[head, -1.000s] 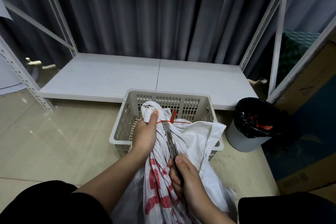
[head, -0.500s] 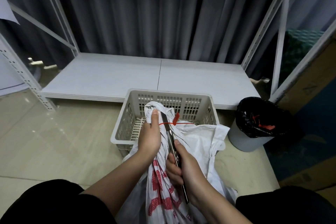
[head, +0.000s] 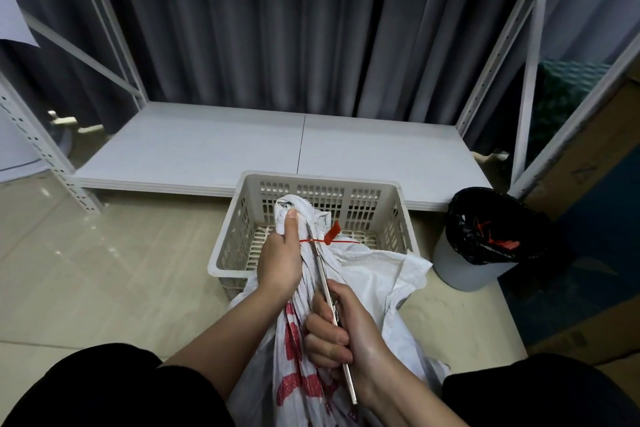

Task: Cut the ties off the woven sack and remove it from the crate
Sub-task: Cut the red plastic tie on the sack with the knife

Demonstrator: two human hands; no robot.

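Note:
A white woven sack (head: 374, 274) with red print hangs over the near rim of a beige slotted crate (head: 332, 187) and runs down between my knees. My left hand (head: 280, 258) grips its bunched neck, thumb pointing up. A thin red tie (head: 330, 239) with a flat tag circles the neck just above that hand. My right hand (head: 341, 329) grips a slim metal cutter (head: 327, 288) that lies along the sack, its tip at the red tie.
A low white shelf board (head: 214, 146) on a white metal rack stands behind the crate, with grey curtains beyond. A bin with a black liner (head: 485, 239), holding red ties, sits right of the crate. Cardboard boxes (head: 588, 204) stand at the far right. Beige floor lies to the left.
My right hand has slid back down the sack toward me, and the cutter's tip now meets the red tie. My left hand keeps its grip on the neck.

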